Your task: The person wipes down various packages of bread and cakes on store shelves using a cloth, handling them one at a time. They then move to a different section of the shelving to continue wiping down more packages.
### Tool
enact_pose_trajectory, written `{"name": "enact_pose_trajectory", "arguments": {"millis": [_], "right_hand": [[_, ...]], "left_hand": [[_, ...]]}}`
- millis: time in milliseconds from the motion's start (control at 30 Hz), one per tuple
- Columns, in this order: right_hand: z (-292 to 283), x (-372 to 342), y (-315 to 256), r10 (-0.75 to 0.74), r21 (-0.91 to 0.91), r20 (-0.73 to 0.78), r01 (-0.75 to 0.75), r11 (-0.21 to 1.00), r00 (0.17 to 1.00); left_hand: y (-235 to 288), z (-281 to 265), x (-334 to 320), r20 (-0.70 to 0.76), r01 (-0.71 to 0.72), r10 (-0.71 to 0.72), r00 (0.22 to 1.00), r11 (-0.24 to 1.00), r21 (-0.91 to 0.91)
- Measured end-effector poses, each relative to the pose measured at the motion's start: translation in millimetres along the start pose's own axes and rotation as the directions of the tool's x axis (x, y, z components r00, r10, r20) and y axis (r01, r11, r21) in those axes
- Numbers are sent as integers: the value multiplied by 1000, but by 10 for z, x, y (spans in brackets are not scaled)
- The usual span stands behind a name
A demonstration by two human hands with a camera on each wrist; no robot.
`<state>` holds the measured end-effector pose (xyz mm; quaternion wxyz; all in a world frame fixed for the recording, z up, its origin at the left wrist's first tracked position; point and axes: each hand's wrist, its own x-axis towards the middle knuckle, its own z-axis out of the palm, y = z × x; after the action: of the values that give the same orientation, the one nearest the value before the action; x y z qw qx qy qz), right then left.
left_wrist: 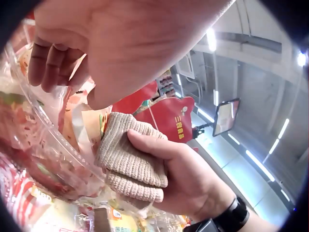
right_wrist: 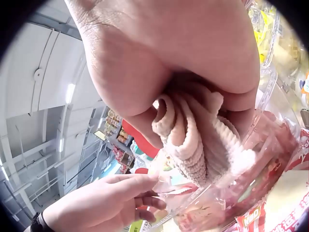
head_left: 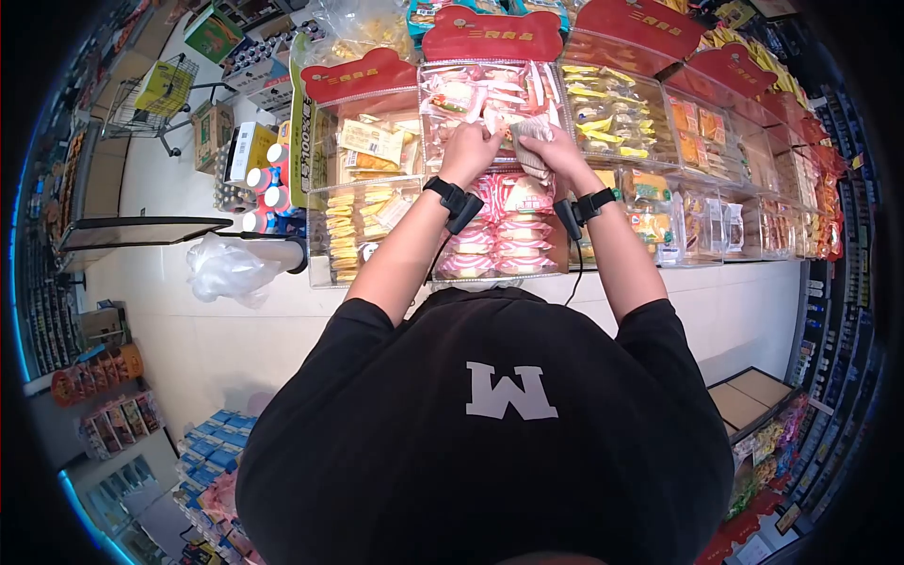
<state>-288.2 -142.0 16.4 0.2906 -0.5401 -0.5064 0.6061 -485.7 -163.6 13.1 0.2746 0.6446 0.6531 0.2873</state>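
My right hand (head_left: 562, 158) grips a folded beige ribbed cloth (left_wrist: 133, 157), thumb on top, over the front of a clear display bin (head_left: 492, 69). In the right wrist view the cloth hangs in loose folds out of the curled fingers. To its left, my left hand (head_left: 471, 153) pinches the edge of a clear plastic wrapper (right_wrist: 166, 186) between thumb and fingers. Pink and red wrapped food packets (head_left: 461, 92) fill the bin behind both hands. Below them, a lower bin holds stacked red-and-white wrapped packets (head_left: 496, 235).
Clear bins with yellow packets (head_left: 603, 111) stand to the right, and others with flat packets (head_left: 370, 141) to the left. Red header boards (head_left: 492, 36) rise behind. At the left are white-capped bottles (head_left: 270, 179), a plastic bag (head_left: 229, 268) and a shopping cart (head_left: 155, 94).
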Motion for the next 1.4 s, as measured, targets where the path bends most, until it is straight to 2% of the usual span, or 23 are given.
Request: {"name": "enact_pose_trajectory", "arguments": {"millis": [67, 133, 200, 267, 300, 367, 400, 433, 500, 600, 633, 700, 767, 833, 867, 900, 967, 1000, 1133, 1200, 1267, 1333, 1400], "right_hand": [[45, -29, 80, -114, -2, -31, 114, 994, 993], [93, -103, 126, -111, 72, -33, 113, 991, 993], [137, -162, 144, -215, 91, -10, 215, 972, 976], [210, -285, 152, -311, -60, -7, 310, 949, 951], [255, -341, 187, -375, -32, -15, 374, 927, 927], [318, -433, 185, -432, 3, -38, 433, 902, 901], [326, -508, 81, -579, -147, 29, 576, 804, 815], [351, -577, -11, -695, -279, 120, 696, 662, 709], [458, -673, -157, -723, -302, 123, 719, 626, 680], [633, -783, -289, -736, -310, 114, 728, 612, 667], [674, -819, -328, -792, -418, 87, 743, 522, 605], [786, -850, -352, -888, -572, 22, 734, 366, 460], [924, -865, -419, -890, -569, 80, 753, 329, 450], [1044, -836, -418, -895, -539, 141, 792, 289, 422], [1058, -785, -417, -896, -538, 141, 792, 288, 421], [1062, -718, -428, -890, -516, 78, 782, 349, 449], [1034, -530, -364, -831, -517, -64, 694, 501, 552], [1056, -562, -384, -833, -515, -53, 700, 495, 550], [1032, -681, -480, -894, -504, 149, 810, 299, 423], [923, -557, -451, -870, -531, 17, 742, 409, 492], [926, -535, -400, -820, -563, -87, 651, 508, 565], [991, -811, -590, -909, -475, 141, 832, 285, 392], [971, -897, -614, -899, -515, 244, 834, 198, 364]], "left_hand": [[42, 63, 17, -45, -8, 11, 999, 998, 62], [125, 0, 2, -29, 199, -208, 978, 962, -188], [10, -9, 65, 105, 282, -263, 959, 925, -255], [-273, 145, 97, 108, 182, -147, 983, 759, -625], [-76, -102, -23, 220, 274, -166, 961, 669, -691], [-14, -284, -193, 212, 241, -117, 970, 551, -799], [-52, -341, -260, 217, 211, -42, 975, 471, -857], [-13, -423, -376, 228, 222, -47, 973, 476, -851], [65, -582, -556, 366, 373, -74, 928, 236, -897], [-155, -684, -645, 437, 440, -50, 898, 94, -893], [-162, -724, -685, 447, 449, -49, 893, 70, -891], [-91, -768, -800, 405, 417, -112, 907, 107, -903], [-323, -710, -814, 366, 391, -152, 918, 190, -901], [-286, -687, -852, 366, 392, -180, 913, 137, -910], [-274, -696, -863, 364, 387, -206, 908, 84, -918], [-324, -714, -852, 356, 389, -175, 918, 217, -895], [-146, -808, -847, 355, 369, -114, 928, 148, -918], [-80, -835, -853, 348, 351, -53, 936, 78, -933], [-8, -942, -850, 344, 378, -196, 918, 177, -909], [-38, -914, -820, 355, 350, 28, 935, 102, -931], [-13, -889, -831, 353, 344, 51, 934, 141, -928], [-166, -820, -740, 368, 355, 47, 929, 174, -918], [-233, -754, -746, 390, 376, 32, 920, 206, -903]]}}
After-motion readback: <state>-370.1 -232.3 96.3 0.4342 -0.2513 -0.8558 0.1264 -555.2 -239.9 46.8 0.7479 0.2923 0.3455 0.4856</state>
